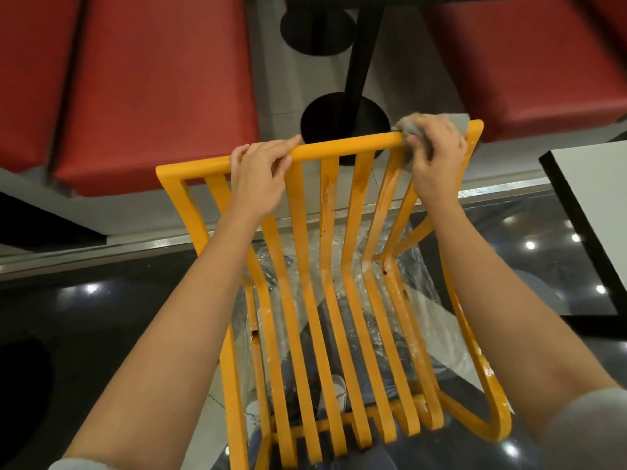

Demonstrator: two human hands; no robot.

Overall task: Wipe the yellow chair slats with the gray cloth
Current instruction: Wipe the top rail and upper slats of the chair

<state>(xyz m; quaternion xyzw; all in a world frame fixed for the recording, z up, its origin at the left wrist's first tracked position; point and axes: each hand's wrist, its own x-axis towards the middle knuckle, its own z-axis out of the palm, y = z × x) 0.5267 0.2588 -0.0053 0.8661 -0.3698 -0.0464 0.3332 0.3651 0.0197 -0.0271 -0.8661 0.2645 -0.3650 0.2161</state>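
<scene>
While the left hand [259, 171] curls round the yellow chair's [325, 273] far top rail, the right hand [436, 154] presses the bunched gray cloth [409, 128] on that rail's right end — the soiled slats [327, 198] run lengthwise toward the viewer, directly below it.

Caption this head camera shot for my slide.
Left hand steadies the yellow chair while right hand wipes it with a gray cloth.

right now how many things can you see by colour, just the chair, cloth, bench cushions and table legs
yellow: 1, the chair
gray: 1, the cloth under the right hand
red: 2, bench cushions and
black: 2, round table bases and
total: 6
</scene>
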